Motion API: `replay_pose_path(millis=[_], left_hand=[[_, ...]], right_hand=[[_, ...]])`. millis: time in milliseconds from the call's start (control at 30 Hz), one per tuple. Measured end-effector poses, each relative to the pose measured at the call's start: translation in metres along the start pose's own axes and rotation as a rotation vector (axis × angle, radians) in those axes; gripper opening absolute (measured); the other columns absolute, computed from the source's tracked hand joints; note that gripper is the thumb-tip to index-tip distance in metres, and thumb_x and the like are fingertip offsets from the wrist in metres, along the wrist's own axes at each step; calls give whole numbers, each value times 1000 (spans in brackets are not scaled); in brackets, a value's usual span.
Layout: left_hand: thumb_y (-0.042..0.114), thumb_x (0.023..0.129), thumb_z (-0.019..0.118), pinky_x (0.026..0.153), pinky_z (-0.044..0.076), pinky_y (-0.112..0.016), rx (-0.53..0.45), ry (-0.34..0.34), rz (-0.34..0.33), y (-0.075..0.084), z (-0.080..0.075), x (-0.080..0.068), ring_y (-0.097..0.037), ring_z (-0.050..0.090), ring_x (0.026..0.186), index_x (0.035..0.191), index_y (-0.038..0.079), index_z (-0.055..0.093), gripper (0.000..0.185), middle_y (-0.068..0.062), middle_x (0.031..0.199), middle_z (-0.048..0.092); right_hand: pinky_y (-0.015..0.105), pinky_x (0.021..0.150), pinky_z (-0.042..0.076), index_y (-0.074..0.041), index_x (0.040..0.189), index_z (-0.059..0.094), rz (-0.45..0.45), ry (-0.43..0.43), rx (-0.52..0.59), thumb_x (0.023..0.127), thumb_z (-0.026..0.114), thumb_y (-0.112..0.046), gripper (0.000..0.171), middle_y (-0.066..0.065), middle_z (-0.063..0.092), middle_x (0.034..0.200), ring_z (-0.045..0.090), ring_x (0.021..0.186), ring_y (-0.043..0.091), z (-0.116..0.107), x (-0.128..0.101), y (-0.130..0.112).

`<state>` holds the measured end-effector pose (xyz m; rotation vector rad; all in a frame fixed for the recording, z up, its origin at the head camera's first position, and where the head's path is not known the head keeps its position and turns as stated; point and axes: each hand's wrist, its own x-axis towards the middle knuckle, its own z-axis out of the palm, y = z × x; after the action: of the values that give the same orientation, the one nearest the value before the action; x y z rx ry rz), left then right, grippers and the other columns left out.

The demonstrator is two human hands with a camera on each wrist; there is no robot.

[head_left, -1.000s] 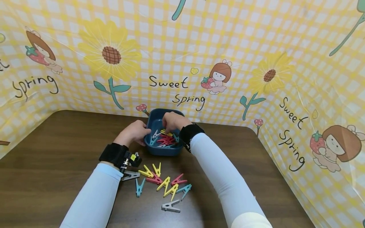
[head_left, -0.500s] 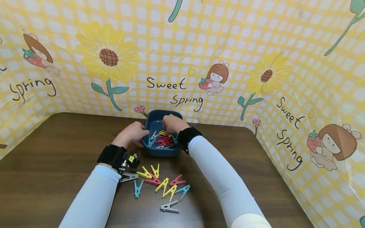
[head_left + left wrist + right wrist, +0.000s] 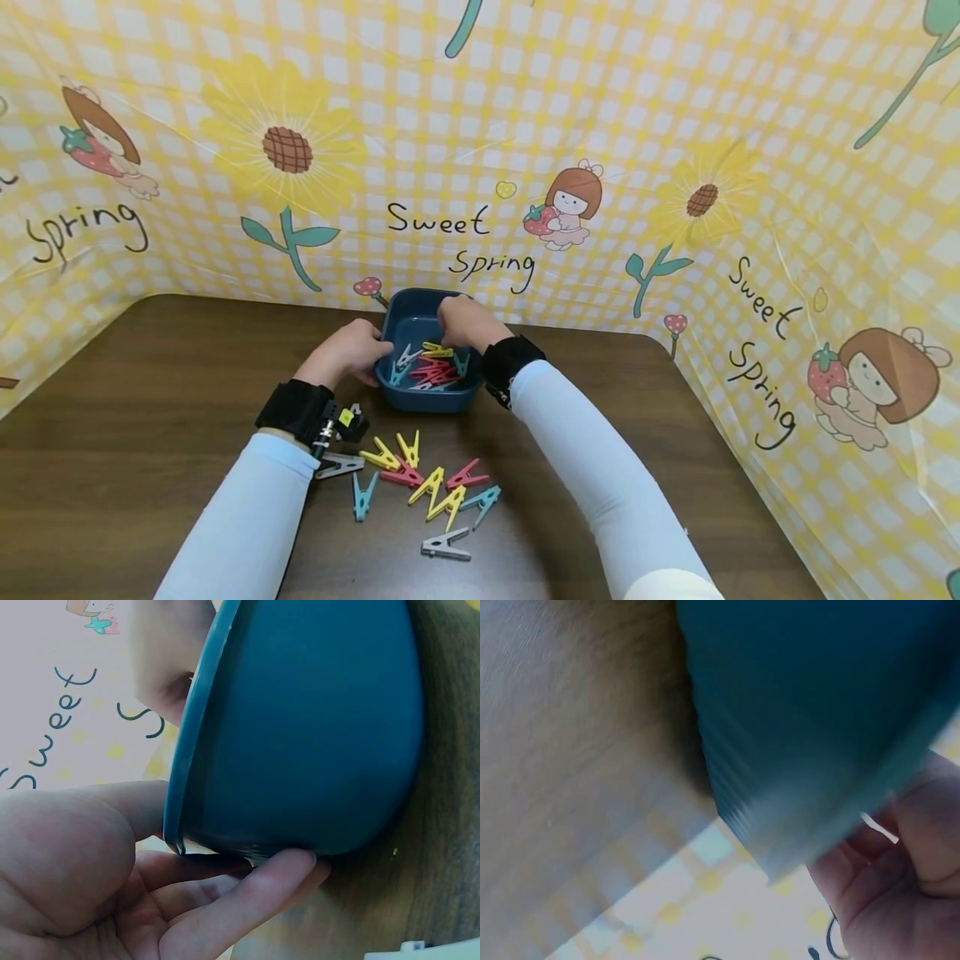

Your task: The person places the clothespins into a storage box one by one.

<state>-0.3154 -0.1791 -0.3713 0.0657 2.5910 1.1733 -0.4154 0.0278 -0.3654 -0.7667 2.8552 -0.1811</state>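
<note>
A dark blue plastic bin [image 3: 429,402] stands against the cloth backdrop, with red, yellow, white and blue clothespins [image 3: 433,369] lying inside. My left hand [image 3: 347,352] grips its left rim, thumb over the edge and fingers beneath on the outer wall; the left wrist view shows this hand [image 3: 225,892] against the bin's side [image 3: 315,735]. My right hand [image 3: 468,322] reaches over the right rim, fingers bent down into the bin beside a yellow clothespin [image 3: 437,351]. Its fingertips are hidden in the head view, and the bin wall [image 3: 817,712] covers them in the right wrist view.
Nearer on the brown wooden table [image 3: 135,433] lie several loose clothespins: yellow [image 3: 428,487], red [image 3: 467,474], blue [image 3: 363,497] and grey [image 3: 446,545]. A checkered cloth [image 3: 337,250] rises behind and at both sides.
My right hand has shifted slightly right inside the bin, uncovering more of the yellow clothespins. My left hand keeps its hold on the rim, and the loose clothespins lie as before.
</note>
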Motion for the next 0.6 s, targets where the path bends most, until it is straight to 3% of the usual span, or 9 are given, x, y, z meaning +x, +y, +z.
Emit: replay_pose_path(millis=[133, 167, 333, 467, 600], left_hand=[[16, 113, 48, 79, 71, -41, 5, 3, 0, 0, 1, -1, -21, 80, 80, 129, -18, 65, 41, -28, 110, 75], [16, 113, 48, 79, 71, -41, 7, 3, -1, 0, 1, -2, -20, 80, 80, 129, -18, 65, 41, -28, 110, 75], [16, 113, 49, 79, 71, -41, 6, 3, 0, 0, 1, 0, -19, 80, 79, 129, -18, 66, 41, -28, 111, 76], [16, 113, 49, 79, 71, -41, 12, 10, 0, -2, 1, 2, -19, 79, 78, 127, -17, 67, 40, -26, 108, 76], [16, 113, 50, 79, 71, -40, 13, 14, -3, -2, 1, 3, -18, 79, 78, 126, -16, 67, 39, -24, 105, 75]], right_hand=[[37, 99, 61, -12, 127, 74, -2, 15, 1, 102, 77, -34, 33, 6, 75, 127, 71, 110, 20, -14, -8, 4], [39, 104, 60, -11, 133, 71, -6, 33, 6, 104, 74, -34, 37, 8, 73, 135, 70, 117, 23, -26, -27, -4], [47, 124, 50, -14, 156, 56, -88, 168, 49, 107, 68, -42, 57, 10, 58, 161, 58, 146, 28, -37, -58, 2], [52, 134, 39, -15, 164, 48, -186, 251, 35, 107, 68, -46, 67, 14, 44, 173, 42, 161, 33, -37, -90, 7], [54, 135, 37, -17, 166, 45, -245, 292, 11, 105, 70, -47, 72, 15, 38, 176, 39, 163, 35, -30, -127, 9]])
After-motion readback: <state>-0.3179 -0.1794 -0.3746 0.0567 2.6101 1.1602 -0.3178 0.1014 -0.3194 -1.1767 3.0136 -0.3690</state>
